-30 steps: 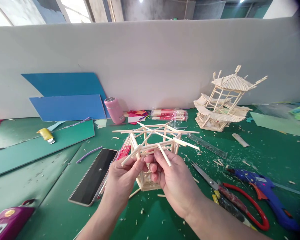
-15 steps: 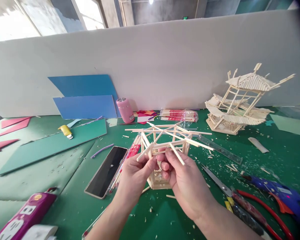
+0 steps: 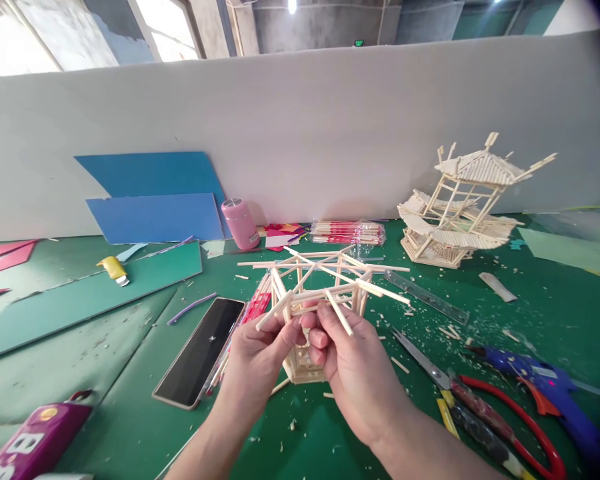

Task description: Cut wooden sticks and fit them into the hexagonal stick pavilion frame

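A small frame model of pale wooden sticks (image 3: 325,283) stands on the green table mat (image 3: 130,413) just in front of me. My left hand (image 3: 257,357) pinches a stick on the model's near left side. My right hand (image 3: 355,367) is closed on the sticks at its near middle, thumb and fingers pressed to the frame. The two hands' fingertips nearly touch. The lower part of the model is hidden behind my fingers.
A finished stick pavilion (image 3: 463,203) stands at the back right. Red-handled shears (image 3: 485,407) and a blue glue gun (image 3: 545,387) lie to the right, a clear ruler (image 3: 433,297) beyond them. A phone (image 3: 200,350) lies on the left, a pink cylinder (image 3: 240,223) and chopstick packets (image 3: 347,231) behind.
Both hands keep the same hold on the stick model. Only the view has swung a little, first right, then back left.
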The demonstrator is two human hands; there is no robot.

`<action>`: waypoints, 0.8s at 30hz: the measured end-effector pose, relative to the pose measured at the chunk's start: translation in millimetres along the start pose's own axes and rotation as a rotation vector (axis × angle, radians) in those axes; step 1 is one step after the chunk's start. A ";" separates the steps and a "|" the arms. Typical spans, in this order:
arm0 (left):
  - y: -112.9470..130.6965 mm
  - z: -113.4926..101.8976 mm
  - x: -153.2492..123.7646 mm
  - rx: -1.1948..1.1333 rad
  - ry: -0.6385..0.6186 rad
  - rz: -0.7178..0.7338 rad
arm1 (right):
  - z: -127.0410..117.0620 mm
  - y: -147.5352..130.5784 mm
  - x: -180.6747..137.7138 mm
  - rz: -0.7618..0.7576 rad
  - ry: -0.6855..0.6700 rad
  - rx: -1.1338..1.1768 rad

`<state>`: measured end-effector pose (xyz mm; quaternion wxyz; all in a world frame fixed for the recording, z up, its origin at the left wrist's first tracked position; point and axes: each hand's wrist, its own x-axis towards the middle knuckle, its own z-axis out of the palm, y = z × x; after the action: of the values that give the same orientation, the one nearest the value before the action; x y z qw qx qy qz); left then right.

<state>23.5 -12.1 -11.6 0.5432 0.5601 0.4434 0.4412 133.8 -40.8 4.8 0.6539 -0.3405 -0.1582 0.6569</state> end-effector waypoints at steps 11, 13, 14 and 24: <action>0.0 -2.0 1.2 0.047 0.015 0.024 | 0.6 0.8 1.1 0.015 0.036 0.018; -0.4 -2.8 1.2 0.044 0.001 0.022 | 0.1 1.9 1.1 0.006 0.033 0.016; -0.5 -3.0 1.1 0.038 -0.006 0.019 | 0.0 2.4 0.9 0.003 0.029 0.017; -2.7 -1.3 1.1 -0.042 -0.041 0.007 | 1.8 2.3 -1.2 -0.001 0.048 0.034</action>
<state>22.4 -10.7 -14.2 0.5622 0.5589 0.4209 0.4409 130.8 -41.8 4.9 0.6634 -0.3449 -0.1314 0.6509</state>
